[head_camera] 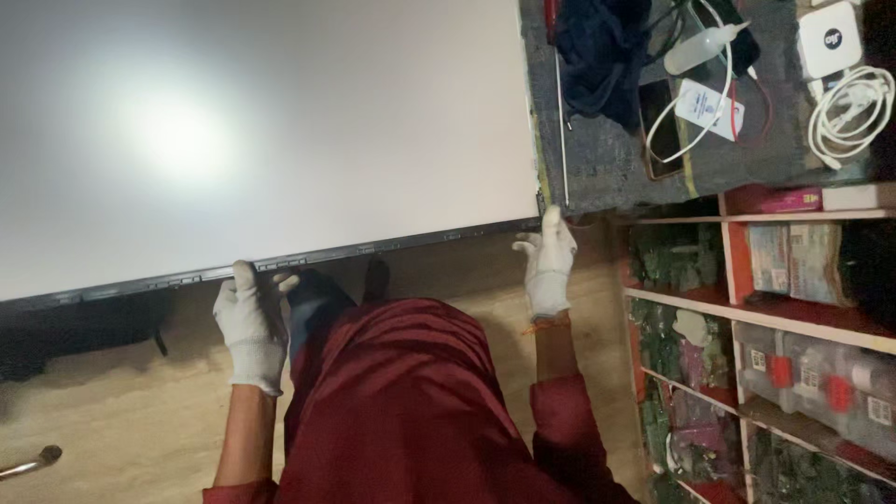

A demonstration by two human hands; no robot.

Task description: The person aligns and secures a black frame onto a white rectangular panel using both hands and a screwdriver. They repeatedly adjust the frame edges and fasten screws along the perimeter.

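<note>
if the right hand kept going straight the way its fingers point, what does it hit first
The right hand points up at the near corner of the large white panel, its fingertip already at the dark frame edge. Going on, it would probably meet that corner first, then the grey mat beside it; depth is unclear.

A large flat rectangular display panel (271,131), blank white with a dark lower edge strip, filled the upper left. On the grey desk (607,168) lay a white tag-shaped label (709,105) and a white square box (830,37). Shelves at right held a flat pink packet (789,200) and white-labelled clear containers (821,378).
</note>
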